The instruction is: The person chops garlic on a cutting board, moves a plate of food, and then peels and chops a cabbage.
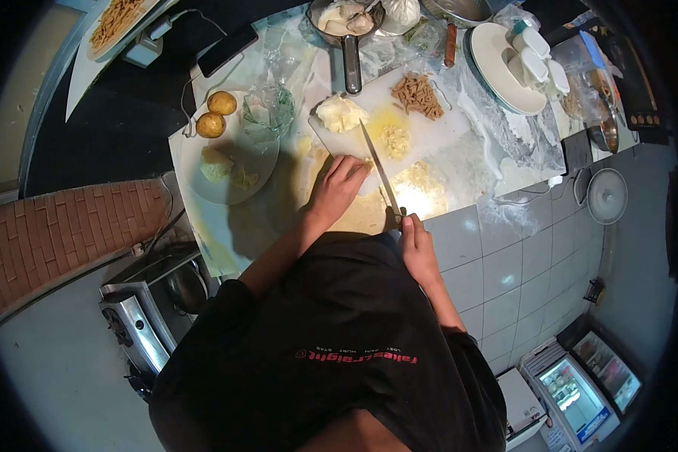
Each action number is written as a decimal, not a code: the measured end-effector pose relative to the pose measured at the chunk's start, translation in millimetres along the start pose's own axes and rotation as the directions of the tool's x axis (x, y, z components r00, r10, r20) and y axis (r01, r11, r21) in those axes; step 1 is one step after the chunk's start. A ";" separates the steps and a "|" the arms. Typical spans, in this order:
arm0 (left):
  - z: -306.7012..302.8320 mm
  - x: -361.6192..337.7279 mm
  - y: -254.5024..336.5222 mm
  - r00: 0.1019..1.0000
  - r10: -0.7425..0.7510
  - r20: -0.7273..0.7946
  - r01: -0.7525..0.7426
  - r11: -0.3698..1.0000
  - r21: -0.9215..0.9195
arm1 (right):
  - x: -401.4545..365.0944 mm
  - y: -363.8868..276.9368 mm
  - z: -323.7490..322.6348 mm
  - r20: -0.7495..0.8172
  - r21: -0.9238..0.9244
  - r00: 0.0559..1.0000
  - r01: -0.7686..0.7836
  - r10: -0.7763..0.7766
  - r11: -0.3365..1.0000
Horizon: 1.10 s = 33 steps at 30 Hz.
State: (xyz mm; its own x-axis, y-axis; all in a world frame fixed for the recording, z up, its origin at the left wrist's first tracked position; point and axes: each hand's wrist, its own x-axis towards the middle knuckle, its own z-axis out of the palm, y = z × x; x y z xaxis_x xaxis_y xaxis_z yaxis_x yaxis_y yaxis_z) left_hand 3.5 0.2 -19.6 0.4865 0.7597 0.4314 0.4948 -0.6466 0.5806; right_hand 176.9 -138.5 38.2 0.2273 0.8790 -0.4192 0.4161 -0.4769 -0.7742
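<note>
My right hand is closed round the handle of a long knife, its blade pointing up across a white cutting board. My left hand rests at the board's near edge, fingers bent together over a small pale yellow piece, mostly hidden. On the board lie a pale yellow lump left of the blade tip, a small chopped yellow pile right of the blade, and a heap of brown strips. More yellow bits lie near the table edge.
A plate at the left holds two round yellow-brown items, a plastic bag and pale pieces. Behind the board is a black-handled pan. At the right stand a large white plate and several white containers.
</note>
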 end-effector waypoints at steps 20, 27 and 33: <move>4.2 2.6 -1.1 0.997 0.031 -0.067 -0.034 0.998 -0.051 | -4.0 12.7 15.5 -0.038 -0.342 0.998 0.035 -0.051 0.939; 8.2 0.1 -4.9 0.998 -0.005 -0.063 -0.002 0.995 -0.103 | 4.9 9.2 17.7 0.006 -0.487 0.999 -0.030 0.038 0.873; 10.7 -0.9 -7.4 0.995 -0.018 -0.095 0.006 0.991 -0.134 | 13.4 -0.5 21.8 0.003 -0.561 0.996 -0.074 0.091 0.824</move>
State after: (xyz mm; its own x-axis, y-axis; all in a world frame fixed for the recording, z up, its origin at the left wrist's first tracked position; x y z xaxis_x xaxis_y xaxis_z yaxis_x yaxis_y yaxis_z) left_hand 7.1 3.7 -31.7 0.4069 0.7746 0.4842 0.3966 -0.6273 0.6702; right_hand 160.6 -126.5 22.6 0.2616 0.8318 -0.4896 0.8203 -0.4589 -0.3412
